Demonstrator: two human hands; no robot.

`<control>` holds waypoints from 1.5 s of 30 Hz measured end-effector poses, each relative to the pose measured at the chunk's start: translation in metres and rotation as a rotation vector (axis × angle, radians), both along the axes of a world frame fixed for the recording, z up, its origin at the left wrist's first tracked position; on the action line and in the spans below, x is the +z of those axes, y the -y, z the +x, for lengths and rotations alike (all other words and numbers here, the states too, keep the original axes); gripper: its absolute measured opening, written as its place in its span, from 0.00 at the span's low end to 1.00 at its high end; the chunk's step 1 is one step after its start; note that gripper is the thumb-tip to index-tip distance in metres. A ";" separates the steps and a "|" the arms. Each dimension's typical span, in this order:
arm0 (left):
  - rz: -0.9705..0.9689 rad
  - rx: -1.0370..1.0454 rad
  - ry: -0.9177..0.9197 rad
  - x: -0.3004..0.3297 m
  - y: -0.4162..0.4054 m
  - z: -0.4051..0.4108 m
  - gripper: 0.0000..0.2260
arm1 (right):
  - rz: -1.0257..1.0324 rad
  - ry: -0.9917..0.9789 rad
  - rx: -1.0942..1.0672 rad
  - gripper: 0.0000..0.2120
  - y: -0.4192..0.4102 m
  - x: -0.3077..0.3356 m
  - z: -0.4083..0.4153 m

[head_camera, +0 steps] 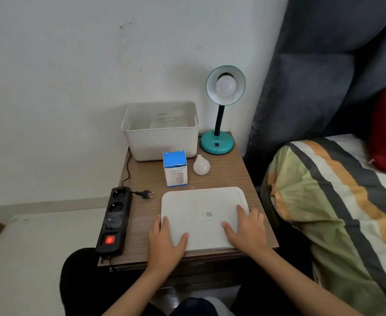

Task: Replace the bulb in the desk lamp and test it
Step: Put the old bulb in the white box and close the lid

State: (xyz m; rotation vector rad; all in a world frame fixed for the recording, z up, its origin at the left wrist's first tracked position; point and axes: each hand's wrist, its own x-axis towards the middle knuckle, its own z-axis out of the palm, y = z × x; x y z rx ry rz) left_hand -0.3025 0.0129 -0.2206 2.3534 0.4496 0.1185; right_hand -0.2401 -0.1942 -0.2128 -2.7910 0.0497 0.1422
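right hand (248,231) flat, fingers straight, on white lid (203,215) | left hand (166,239) likewise | desk lamp (221,110) at 12 o'clock, right hand nearer | fitted bulb (225,86) faced person

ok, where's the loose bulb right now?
In the head view the loose bulb lies on the table, right of the blue box and just in front of the teal lamp base, untouched by either hand.

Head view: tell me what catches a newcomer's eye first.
The teal gooseneck desk lamp at the table's back right, white bulb in its shade facing the camera. Front centre, both hands rest on a flat white plastic lid. The black power strip's red switch glows front left.
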 end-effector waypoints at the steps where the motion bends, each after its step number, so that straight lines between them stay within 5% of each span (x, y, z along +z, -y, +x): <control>1: 0.010 -0.011 -0.005 -0.001 -0.002 0.001 0.33 | -0.034 -0.005 -0.001 0.34 -0.002 0.000 0.002; 5: -0.001 0.019 0.093 0.007 -0.013 0.016 0.29 | -0.027 0.041 -0.021 0.29 -0.016 0.010 0.021; 13: -0.048 0.206 0.409 0.072 -0.067 0.104 0.26 | 0.463 0.092 0.066 0.23 -0.079 0.048 0.096; 21: 0.008 0.231 0.332 0.103 -0.119 0.194 0.35 | 0.337 -0.025 -0.015 0.30 -0.107 0.034 0.155; 30: -0.004 0.272 0.291 0.100 -0.124 0.241 0.45 | 0.619 0.212 -0.150 0.22 -0.092 0.025 0.160; 39: -0.011 0.339 0.301 0.099 -0.123 0.254 0.47 | 0.805 0.674 0.217 0.21 -0.097 0.076 0.166; 45: -0.003 0.339 0.265 0.103 -0.126 0.253 0.46 | 0.737 0.569 0.284 0.27 -0.141 0.122 0.230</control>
